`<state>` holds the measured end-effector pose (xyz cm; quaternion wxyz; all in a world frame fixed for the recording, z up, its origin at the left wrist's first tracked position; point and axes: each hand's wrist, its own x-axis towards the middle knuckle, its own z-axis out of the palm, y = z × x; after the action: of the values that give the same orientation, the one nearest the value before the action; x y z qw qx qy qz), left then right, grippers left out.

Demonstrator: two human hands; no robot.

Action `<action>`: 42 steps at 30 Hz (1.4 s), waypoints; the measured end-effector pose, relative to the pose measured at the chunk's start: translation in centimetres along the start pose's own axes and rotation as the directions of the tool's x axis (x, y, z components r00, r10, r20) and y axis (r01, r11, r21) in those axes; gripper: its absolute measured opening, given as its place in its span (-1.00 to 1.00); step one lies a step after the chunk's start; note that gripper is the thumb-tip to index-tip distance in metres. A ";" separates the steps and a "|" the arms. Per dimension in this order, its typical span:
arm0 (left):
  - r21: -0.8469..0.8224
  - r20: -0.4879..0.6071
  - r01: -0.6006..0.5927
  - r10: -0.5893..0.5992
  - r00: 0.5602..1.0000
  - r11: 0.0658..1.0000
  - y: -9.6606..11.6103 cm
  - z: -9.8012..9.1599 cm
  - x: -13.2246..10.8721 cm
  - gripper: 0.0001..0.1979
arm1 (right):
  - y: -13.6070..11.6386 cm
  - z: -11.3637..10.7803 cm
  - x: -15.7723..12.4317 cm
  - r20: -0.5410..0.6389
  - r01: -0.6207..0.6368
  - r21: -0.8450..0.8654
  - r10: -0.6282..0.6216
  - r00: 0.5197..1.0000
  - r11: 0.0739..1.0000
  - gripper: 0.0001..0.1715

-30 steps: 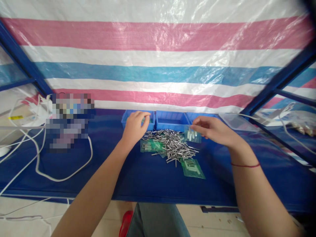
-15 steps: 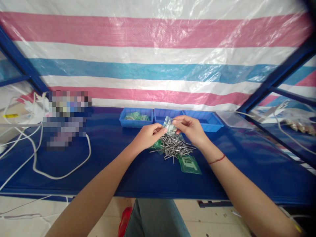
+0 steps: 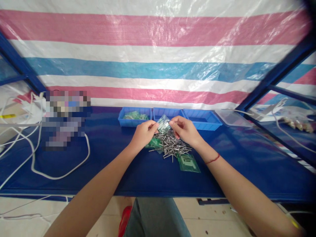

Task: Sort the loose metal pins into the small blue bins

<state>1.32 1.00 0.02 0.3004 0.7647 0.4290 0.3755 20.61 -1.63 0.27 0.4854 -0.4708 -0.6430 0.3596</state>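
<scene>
Between both hands, above the table, is a small clear plastic bag [image 3: 163, 123] with pale contents I cannot make out. My left hand [image 3: 145, 132] pinches its left edge between thumb and fingers. On its right edge, my right hand [image 3: 183, 129] is closed in a pinch as well. Under the hands lies a heap of thin metal rivets or pins [image 3: 172, 144]. Green plastic bags [image 3: 154, 143] peek out at the heap's left side, partly hidden. One flat green bag with white print [image 3: 189, 163] lies at its front right.
Three blue bins stand in a row behind the hands: the left bin [image 3: 134, 123] holds small green bags, beside a middle bin [image 3: 158, 113] and a right bin [image 3: 206, 124]. A clear plastic lid [image 3: 233, 118] lies farther right. White cables [image 3: 61, 177] loop across the table's left side.
The small bag has turned and spread flatter between my fingers, moving slightly left. Both hands shifted a little left with it. The view also moved slightly; the heap looks unchanged.
</scene>
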 end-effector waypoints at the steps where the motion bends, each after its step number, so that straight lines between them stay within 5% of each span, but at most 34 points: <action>1: -0.019 -0.008 0.012 -0.012 1.000 1.000 -0.1 0.1 0.0 -0.73 | -0.1 0.1 -0.1 0.004 0.009 0.010 -0.009 1.000 1.000 -0.58; 9: -0.293 -0.029 0.040 -0.051 0.998 0.955 0.4 0.3 0.3 -0.65 | -0.6 0.4 -0.2 -0.100 -0.027 0.232 0.052 0.994 0.972 -0.58; 16: -0.289 -0.078 -0.028 0.006 0.997 0.957 -0.3 0.7 0.4 -0.80 | -0.3 0.8 0.0 -0.128 -0.002 0.260 0.036 0.991 0.966 -0.62; 20: -0.297 -0.089 -0.015 -0.011 0.996 0.955 -0.3 0.8 0.4 -0.66 | -0.4 0.9 -0.1 -0.143 0.008 0.231 0.026 0.989 0.973 -0.62; 24: -0.171 -0.201 -0.037 0.002 0.980 0.985 -0.3 -0.3 0.9 -0.75 | -0.7 0.7 -0.1 -0.137 0.003 0.196 0.025 0.990 0.981 -0.56; 28: 0.042 -0.477 0.045 -0.020 0.879 0.998 -1.0 -2.9 1.7 -0.77 | -0.9 0.3 0.0 -0.185 0.026 0.171 0.007 0.983 0.985 -0.55; 30: 0.245 -0.518 0.145 0.003 0.855 0.959 -1.4 -4.1 1.8 -0.75 | -0.9 0.2 0.1 -0.213 0.027 0.149 0.006 0.977 0.989 -0.56; 34: 0.554 -0.416 0.239 0.017 0.909 0.797 -1.9 -5.2 1.8 -0.79 | -0.7 0.2 0.1 -0.202 0.019 0.119 0.005 0.979 0.993 -0.59; 39: 0.676 -0.263 0.124 0.079 0.962 0.727 -1.9 -4.2 1.6 -0.67 | -0.3 0.1 0.0 -0.162 0.044 0.061 -0.033 0.986 0.997 -0.65; 42: 0.692 -0.212 0.075 0.102 0.972 0.718 -2.0 -3.6 1.4 -0.65 | -0.6 0.3 -0.3 -0.096 0.122 -0.143 -0.137 0.986 0.982 -0.82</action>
<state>-2.03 3.62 0.87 -0.0641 0.7745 0.5653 0.2766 20.23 -2.12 0.65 0.5077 -0.4785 -0.6688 0.2570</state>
